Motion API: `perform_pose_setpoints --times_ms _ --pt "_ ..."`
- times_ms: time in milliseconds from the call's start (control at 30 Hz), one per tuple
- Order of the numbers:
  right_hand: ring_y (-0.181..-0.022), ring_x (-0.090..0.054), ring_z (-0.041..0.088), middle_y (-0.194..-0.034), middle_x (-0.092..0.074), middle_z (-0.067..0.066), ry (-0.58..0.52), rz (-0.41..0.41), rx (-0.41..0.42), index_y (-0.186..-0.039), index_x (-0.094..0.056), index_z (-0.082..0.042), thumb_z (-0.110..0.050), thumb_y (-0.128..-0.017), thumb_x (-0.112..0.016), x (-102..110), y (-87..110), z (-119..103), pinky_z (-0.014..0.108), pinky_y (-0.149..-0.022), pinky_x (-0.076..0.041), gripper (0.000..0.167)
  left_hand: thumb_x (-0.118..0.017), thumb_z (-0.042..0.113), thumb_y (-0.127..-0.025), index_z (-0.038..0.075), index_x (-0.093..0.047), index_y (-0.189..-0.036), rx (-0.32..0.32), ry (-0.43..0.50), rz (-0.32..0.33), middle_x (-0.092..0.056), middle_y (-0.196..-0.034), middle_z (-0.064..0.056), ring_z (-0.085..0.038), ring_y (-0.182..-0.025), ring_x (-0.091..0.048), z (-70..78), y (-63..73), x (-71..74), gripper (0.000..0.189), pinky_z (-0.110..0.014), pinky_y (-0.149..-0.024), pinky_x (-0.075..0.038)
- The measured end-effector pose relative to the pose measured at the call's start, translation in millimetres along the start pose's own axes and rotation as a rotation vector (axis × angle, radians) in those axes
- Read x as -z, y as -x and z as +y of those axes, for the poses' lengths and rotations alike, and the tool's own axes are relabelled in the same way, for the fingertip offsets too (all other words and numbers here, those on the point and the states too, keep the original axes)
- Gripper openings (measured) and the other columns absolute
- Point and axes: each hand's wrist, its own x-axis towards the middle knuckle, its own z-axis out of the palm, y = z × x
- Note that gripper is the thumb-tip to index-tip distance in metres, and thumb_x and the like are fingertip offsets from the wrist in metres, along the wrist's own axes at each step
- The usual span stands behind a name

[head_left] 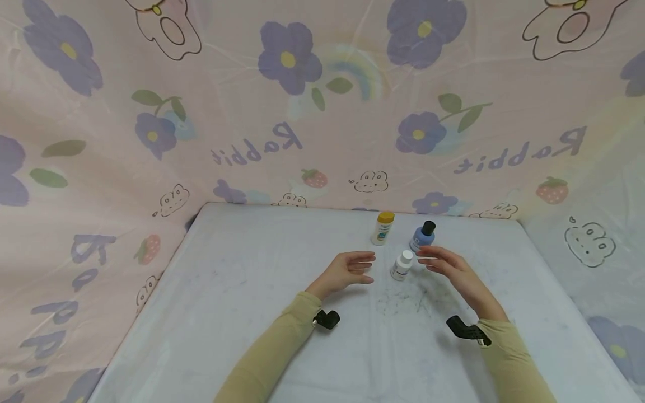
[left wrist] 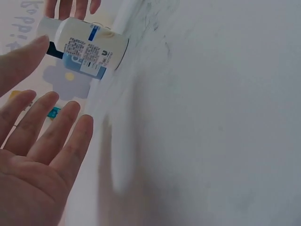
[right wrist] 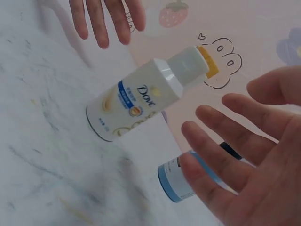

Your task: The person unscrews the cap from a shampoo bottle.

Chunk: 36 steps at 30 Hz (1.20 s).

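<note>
A white Dove bottle (head_left: 401, 266) with a white cap stands upright on the table between the two hands. To its left, my left hand (head_left: 347, 271) hovers with fingers extended and apart from it. My right hand (head_left: 450, 271) is on the other side, fingers spread, holding nothing. Its fingertips overlap the lower edge of a blue bottle (head_left: 422, 237) with a black cap in the head view. Behind stands a white bottle with a yellow cap (head_left: 383, 228). In the right wrist view the Dove label (right wrist: 136, 101) faces the camera, and the blue bottle (right wrist: 176, 176) is partly hidden behind the fingers.
The table (head_left: 242, 313) has a white marbled cover. A pink printed cloth (head_left: 347, 117) rises along its back edge and both sides. Black wrist cameras (head_left: 327, 319) sit at both sleeve cuffs.
</note>
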Motion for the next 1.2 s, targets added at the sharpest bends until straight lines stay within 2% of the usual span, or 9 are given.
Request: perform_pose_setpoints --times_ms 100,300,433,533,800,967,1200 --pt "-0.115 -0.056 0.018 -0.134 -0.046 0.029 0.018 0.032 -0.020 -0.138 -0.042 0.005 -0.011 -0.104 -0.041 -4 -1.8 2 0.022 -0.092 -0.046 0.038 -0.071 -0.011 -0.080 -0.007 -0.045 -0.138 0.006 0.010 0.007 -0.047 -0.139 -0.023 -0.038 -0.127 -0.045 0.4 -3.8 -5.4 0.063 -0.041 -0.101 -0.041" --pt "-0.120 -0.050 0.036 -0.137 -0.046 0.023 0.033 0.060 -0.093 -0.139 -0.042 0.002 -0.012 -0.102 -0.047 -12 -3.9 4 0.016 -0.091 -0.043 0.040 -0.069 -0.013 -0.080 -0.008 -0.046 -0.136 0.010 0.047 0.025 -0.047 -0.138 -0.024 -0.040 -0.126 -0.044 -0.7 -13.4 -18.0 0.061 -0.045 -0.102 -0.040" --pt "-0.121 -0.046 0.045 -0.136 -0.046 0.025 0.010 0.073 -0.086 -0.139 -0.040 0.005 -0.008 -0.099 -0.053 -17 -5.4 4 0.015 -0.089 -0.045 0.044 -0.068 -0.014 -0.080 -0.009 -0.046 -0.135 -0.001 0.056 0.043 -0.047 -0.137 -0.026 -0.041 -0.125 -0.045 -0.3 -19.8 -26.1 0.060 -0.045 -0.102 -0.040" --pt "-0.120 -0.046 0.046 -0.134 -0.046 0.027 -0.015 0.094 -0.054 -0.137 -0.040 0.008 -0.003 -0.094 -0.059 -21 -7.2 5 0.018 -0.088 -0.048 0.048 -0.069 -0.012 -0.081 -0.007 -0.047 -0.135 0.014 0.044 0.057 -0.049 -0.136 -0.024 -0.038 -0.125 -0.047 -2.2 -23.8 -31.4 0.058 -0.042 -0.100 -0.042" --pt "-0.121 -0.047 0.040 -0.133 -0.048 0.024 -0.022 0.164 -0.026 -0.135 -0.044 0.007 -0.007 -0.089 -0.068 -29 -11.8 9 0.020 -0.091 -0.047 0.054 -0.072 -0.006 -0.081 -0.002 -0.054 -0.132 0.041 -0.033 0.076 -0.055 -0.133 -0.014 -0.031 -0.121 -0.053 -9.9 -28.0 -41.0 0.054 -0.028 -0.093 -0.048" --pt "-0.115 -0.052 0.029 -0.128 -0.053 0.021 0.017 0.208 -0.024 -0.132 -0.049 0.004 -0.010 -0.087 -0.071 -32 -15.0 11 0.023 -0.091 -0.048 0.051 -0.071 -0.008 -0.081 -0.001 -0.055 -0.131 0.014 -0.030 0.071 -0.057 -0.131 -0.012 -0.032 -0.119 -0.054 -11.2 -29.1 -45.9 0.053 -0.029 -0.094 -0.048" --pt "-0.108 -0.055 0.017 -0.124 -0.056 0.020 0.061 0.253 -0.030 -0.129 -0.052 0.006 -0.011 -0.087 -0.071 -38 -18.4 9 0.020 -0.087 -0.048 0.049 -0.072 -0.004 -0.082 0.005 -0.055 -0.133 0.014 -0.049 0.081 -0.056 -0.132 -0.007 -0.025 -0.118 -0.055 -17.1 -30.8 -51.1 0.054 -0.028 -0.094 -0.047"
